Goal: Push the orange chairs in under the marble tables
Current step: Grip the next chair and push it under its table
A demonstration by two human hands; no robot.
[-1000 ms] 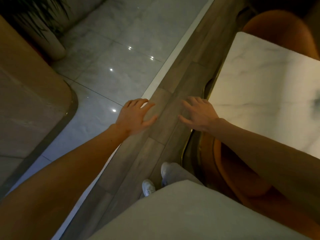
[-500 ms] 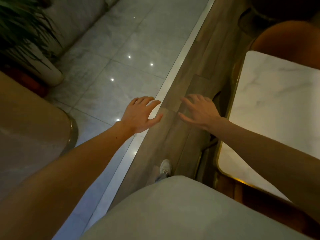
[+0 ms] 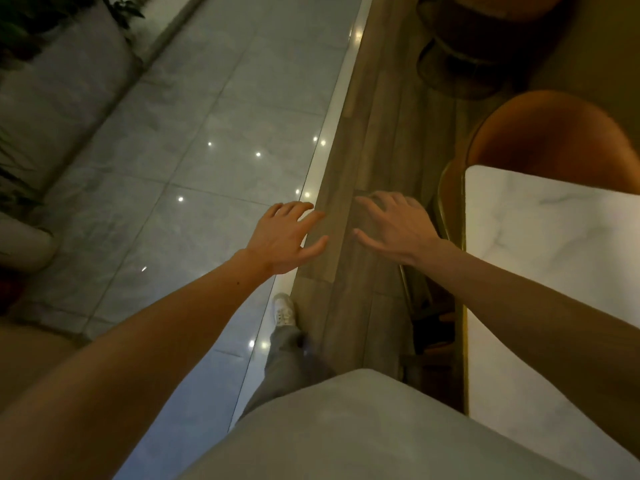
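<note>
A: What are the hands doing?
B: Gripping nothing. The left hand (image 3: 282, 237) and right hand (image 3: 398, 230) hover side by side with a small gap between them, fingers spread, palms down over the wood-plank floor strip (image 3: 374, 133).
A: Which step is this?
B: An approach, I'd judge. The rounded orange upholstered chair (image 3: 554, 140) stands ahead and right of the right hand, at the far end of the white veined marble table (image 3: 554, 271) just beside that wrist.
A: Next?
B: Both palms onto its curved back, pressing tableward. Whether it's already tucked in, I can't tell.
</note>
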